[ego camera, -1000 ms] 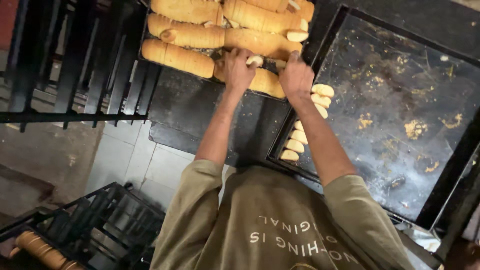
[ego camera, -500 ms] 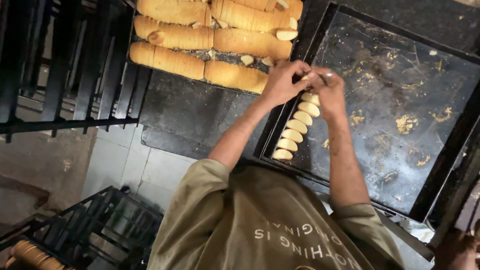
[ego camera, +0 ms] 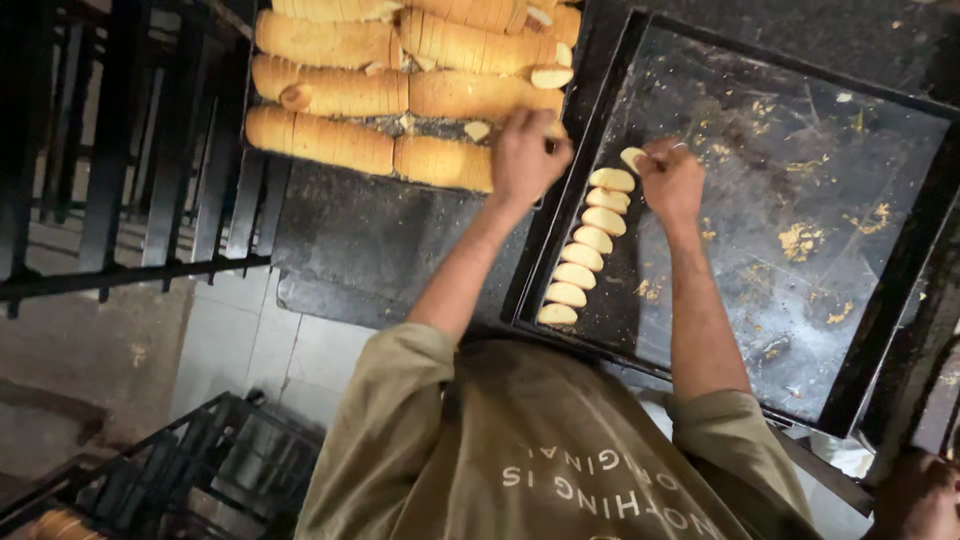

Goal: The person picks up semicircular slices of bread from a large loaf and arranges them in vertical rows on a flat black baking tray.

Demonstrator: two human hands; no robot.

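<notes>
Long golden sliced bread loaves (ego camera: 400, 90) lie in rows on the dark tray at left. The left hand (ego camera: 525, 155) rests at their near end, fingers curled on a slice. The right hand (ego camera: 670, 180) pinches a pale oval bread slice (ego camera: 632, 157) atop the slice row (ego camera: 585, 245) along the black crumb-strewn baking tray (ego camera: 880, 300). Risk: a crooked placement may topple the overlapping row.
</notes>
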